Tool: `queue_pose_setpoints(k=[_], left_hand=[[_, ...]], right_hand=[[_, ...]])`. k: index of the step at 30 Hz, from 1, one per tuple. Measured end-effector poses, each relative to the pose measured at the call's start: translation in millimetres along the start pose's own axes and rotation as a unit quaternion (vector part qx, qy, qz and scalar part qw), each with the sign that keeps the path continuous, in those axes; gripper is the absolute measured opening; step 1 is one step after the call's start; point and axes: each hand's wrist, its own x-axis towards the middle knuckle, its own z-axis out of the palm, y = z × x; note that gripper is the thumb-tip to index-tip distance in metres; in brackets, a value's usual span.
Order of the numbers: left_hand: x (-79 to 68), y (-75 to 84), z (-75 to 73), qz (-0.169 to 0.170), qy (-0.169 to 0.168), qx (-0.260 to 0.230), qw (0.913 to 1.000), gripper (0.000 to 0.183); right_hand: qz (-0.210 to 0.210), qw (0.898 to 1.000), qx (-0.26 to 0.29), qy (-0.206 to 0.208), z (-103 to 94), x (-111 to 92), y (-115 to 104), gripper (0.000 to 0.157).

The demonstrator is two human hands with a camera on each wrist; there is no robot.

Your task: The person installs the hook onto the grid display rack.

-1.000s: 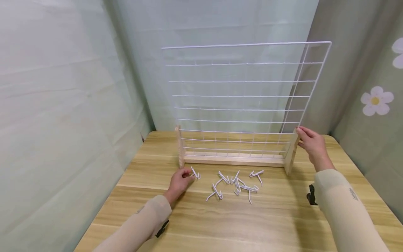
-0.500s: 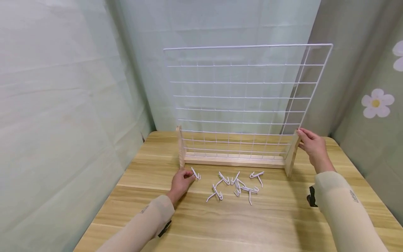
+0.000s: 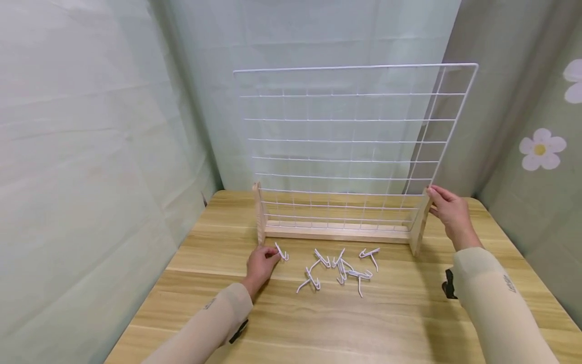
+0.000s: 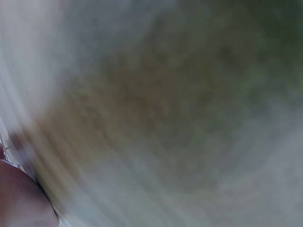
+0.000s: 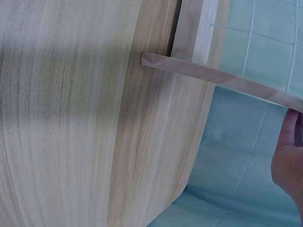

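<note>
A white wire grid panel (image 3: 345, 141) stands upright in a wooden base with two side uprights. My right hand (image 3: 450, 210) pinches the top of the right wooden upright (image 3: 420, 222) between thumb and fingers. In the right wrist view, that hand (image 5: 289, 156) meets the wooden upright (image 5: 222, 78) at the right edge. By the foot of the left upright (image 3: 260, 215), my left hand (image 3: 261, 265) pinches a white wire hook (image 3: 281, 252) at the tabletop; its prong is hidden behind the fingers. The left wrist view is mostly blurred, with part of the hand (image 4: 21, 198) in the lower left corner.
Several more white hooks lie in front of the rack, among them one hook (image 3: 313, 279) nearest the front and another hook (image 3: 370, 255) at the right. Some overlap in the middle. Pale green curtains (image 3: 113, 151) surround the wooden table (image 3: 341, 328).
My left hand has shifted slightly right, its fingertips closer in on the hook. The right hand keeps its hold on the upright, and the other hooks lie as before.
</note>
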Motion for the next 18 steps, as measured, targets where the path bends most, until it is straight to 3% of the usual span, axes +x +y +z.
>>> queue_pose_setpoints(k=[7,14,18], left_hand=[[1.1,-0.7,-1.7,0.013,0.006,-0.003,0.9999,0.005],[5.4,2.8,-6.4,-0.011,-0.010,-0.062,0.9980,0.007],[8.7,7.3,-7.8,-0.007,-0.008,-0.071,0.9974,0.008]], right_hand=[[0.006,1.000,-0.030,0.005,1.3,-0.4,-1.5,0.066],[0.007,1.000,-0.029,0.010,1.0,-1.4,-1.6,0.064],[0.007,1.000,-0.029,0.009,0.8,-2.0,-1.7,0.064]])
